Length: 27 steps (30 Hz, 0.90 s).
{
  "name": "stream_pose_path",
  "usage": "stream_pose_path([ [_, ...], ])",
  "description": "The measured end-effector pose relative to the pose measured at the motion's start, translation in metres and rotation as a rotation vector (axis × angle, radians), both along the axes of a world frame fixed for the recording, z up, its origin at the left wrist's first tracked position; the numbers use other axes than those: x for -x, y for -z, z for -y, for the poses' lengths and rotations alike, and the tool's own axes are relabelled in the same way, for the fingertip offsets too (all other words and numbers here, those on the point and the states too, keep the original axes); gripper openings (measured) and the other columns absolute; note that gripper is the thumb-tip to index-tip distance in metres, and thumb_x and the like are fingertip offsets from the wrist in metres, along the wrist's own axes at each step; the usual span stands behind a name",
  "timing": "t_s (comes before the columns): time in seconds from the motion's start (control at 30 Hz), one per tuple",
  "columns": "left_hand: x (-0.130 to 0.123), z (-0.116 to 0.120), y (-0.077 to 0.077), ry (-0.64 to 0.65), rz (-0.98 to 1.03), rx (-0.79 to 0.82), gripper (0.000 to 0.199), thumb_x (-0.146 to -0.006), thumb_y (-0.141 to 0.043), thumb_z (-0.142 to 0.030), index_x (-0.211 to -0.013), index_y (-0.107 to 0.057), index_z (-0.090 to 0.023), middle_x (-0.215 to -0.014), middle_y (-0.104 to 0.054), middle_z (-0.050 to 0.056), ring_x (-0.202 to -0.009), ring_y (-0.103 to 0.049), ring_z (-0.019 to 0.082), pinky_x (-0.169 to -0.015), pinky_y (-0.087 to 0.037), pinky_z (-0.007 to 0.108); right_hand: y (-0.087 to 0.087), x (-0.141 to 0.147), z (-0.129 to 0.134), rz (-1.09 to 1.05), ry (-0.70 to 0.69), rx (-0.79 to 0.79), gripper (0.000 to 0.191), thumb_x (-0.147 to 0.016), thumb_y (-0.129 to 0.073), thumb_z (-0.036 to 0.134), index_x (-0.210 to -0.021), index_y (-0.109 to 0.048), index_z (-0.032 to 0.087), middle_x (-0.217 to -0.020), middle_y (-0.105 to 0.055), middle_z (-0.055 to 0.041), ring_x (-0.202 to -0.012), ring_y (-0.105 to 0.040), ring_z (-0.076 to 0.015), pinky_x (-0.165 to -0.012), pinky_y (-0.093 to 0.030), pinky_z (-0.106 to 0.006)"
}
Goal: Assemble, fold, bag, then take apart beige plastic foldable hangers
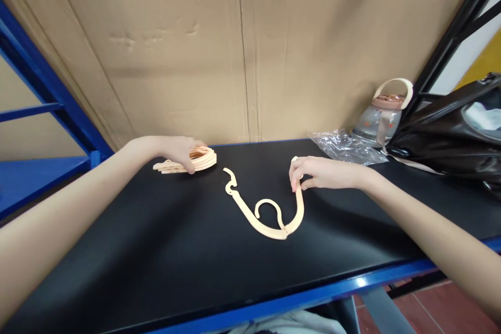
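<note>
Folding hanger [270, 231], cream, unfolded in a wide curve on the black tabletop [176, 250]; take it as your landmark. Left of its free tip: your left hand [174, 150] over a stack of folded hangers [205, 160], thumb on the near face, other fingers mostly hidden; how firmly they close, you cannot tell. Stack apart from the hanger. Its longer limb runs from the middle joint away and leftward, toward that stack; hook [279, 215] curls between the limbs. Shorter limb runs away and slightly right into your right hand [321, 171], the nearer one: thumb and fingers pinch its end.

Surface looks smooth under the hanger. Room: blue metal frame [74, 115] far left of it; cardboard [176, 78] behind; rightward, crumpled clear plastic bag [336, 146], water bottle [378, 122], glossy black bag [430, 125] farthest.
</note>
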<state>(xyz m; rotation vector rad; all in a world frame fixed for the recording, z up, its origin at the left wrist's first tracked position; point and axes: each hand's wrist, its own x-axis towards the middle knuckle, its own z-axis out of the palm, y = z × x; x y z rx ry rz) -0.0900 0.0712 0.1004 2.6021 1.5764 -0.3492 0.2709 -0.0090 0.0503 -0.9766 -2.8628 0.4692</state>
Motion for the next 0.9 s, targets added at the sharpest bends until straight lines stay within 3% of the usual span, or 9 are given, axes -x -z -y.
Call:
stream_pose_path([
  [0.1, -0.006, -0.003, 0.005, -0.019, -0.01, 0.13, 0.092, -0.061, -0.064, -0.04, -0.145, -0.034, -0.017, -0.146, -0.043, 0.013, -0.131, -0.044, 0.03, -0.106, -0.036, 0.036, 0.0, 0.001, 0.0, 0.0, -0.011, -0.014, 0.019, -0.082, -0.056, 0.003, -0.084, -0.069, 0.017, -0.095, -0.064, -0.0045, -0.096, -0.057, -0.0166, -0.086, -0.044, -0.029],
  [0.23, -0.003, -0.004, 0.009, -0.035, 0.052, 0.187, 0.103, -0.062, -0.063, -0.038, -0.151, -0.016, -0.017, -0.152, -0.034, 0.012, -0.136, -0.036, 0.029, -0.109, -0.032, 0.036, 0.003, 0.005, 0.001, -0.001, 0.0, -0.022, 0.026, -0.08, -0.051, -0.002, -0.085, -0.067, 0.017, -0.096, -0.063, -0.0039, -0.095, -0.058, -0.0165, -0.086, -0.044, -0.03],
  [0.37, -0.007, 0.008, 0.013, -0.014, 0.071, 0.068, 0.11, -0.064, -0.064, -0.04, -0.152, -0.002, -0.019, -0.153, -0.029, 0.015, -0.138, -0.033, 0.032, -0.108, -0.033, 0.04, 0.008, 0.006, 0.0, 0.015, 0.076, -0.063, 0.022, -0.084, -0.05, 0.004, -0.093, -0.065, 0.019, -0.1, -0.061, -0.0049, -0.096, -0.057, -0.0189, -0.085, -0.043, -0.031],
  [0.47, -0.028, 0.048, 0.024, 0.108, 0.132, -0.158, 0.084, -0.078, -0.052, -0.032, -0.152, -0.012, -0.022, -0.146, -0.04, 0.013, -0.135, -0.037, 0.032, -0.104, -0.037, 0.043, 0.009, 0.004, 0.0, 0.037, 0.122, -0.069, 0.016, -0.089, -0.049, 0.013, -0.091, -0.064, 0.019, -0.098, -0.059, -0.0045, -0.091, -0.058, -0.0183, -0.084, -0.043, -0.031],
  [0.57, -0.051, 0.1, 0.042, 0.307, 0.147, -0.186, 0.059, -0.084, -0.043, -0.019, -0.143, -0.038, -0.025, -0.138, -0.05, 0.008, -0.126, -0.048, 0.026, -0.104, -0.039, 0.038, 0.007, 0.004, 0.002, 0.059, 0.164, -0.071, 0.014, -0.091, -0.049, 0.018, -0.093, -0.063, 0.019, -0.099, -0.059, -0.0046, -0.087, -0.059, -0.0175, -0.081, -0.042, -0.03],
  [0.67, -0.06, 0.134, 0.059, 0.306, 0.153, -0.178, 0.052, -0.087, -0.038, -0.017, -0.138, -0.046, -0.025, -0.135, -0.053, 0.008, -0.116, -0.056, 0.025, -0.098, -0.045, 0.037, 0.004, 0.004, 0.005, 0.097, 0.203, -0.088, 0.014, -0.091, -0.05, 0.023, -0.094, -0.063, 0.019, -0.099, -0.058, -0.0047, -0.083, -0.06, -0.017, -0.075, -0.042, -0.029],
  [0.8, -0.055, 0.137, 0.064, 0.277, 0.122, -0.237, 0.056, -0.088, -0.033, -0.013, -0.144, -0.036, -0.021, -0.129, -0.056, 0.01, -0.112, -0.057, 0.027, -0.093, -0.048, 0.041, -0.003, 0.003, 0.013, 0.206, 0.349, -0.121, 0.015, -0.087, -0.054, 0.031, -0.089, -0.064, 0.02, -0.09, -0.062, -0.0043, -0.074, -0.059, -0.0173, -0.062, -0.039, -0.028],
  [0.9, -0.052, 0.128, 0.06, 0.275, 0.128, -0.223, 0.046, -0.095, -0.031, -0.02, -0.14, -0.042, -0.02, -0.119, -0.059, 0.01, -0.104, -0.061, 0.025, -0.089, -0.049, 0.039, -0.008, 0.001, 0.019, 0.266, 0.447, -0.039, 0.027, -0.083, -0.06, 0.044, -0.098, -0.063, 0.022, -0.075, -0.065, -0.0015, -0.066, -0.059, -0.019, -0.056, -0.037, -0.028],
])
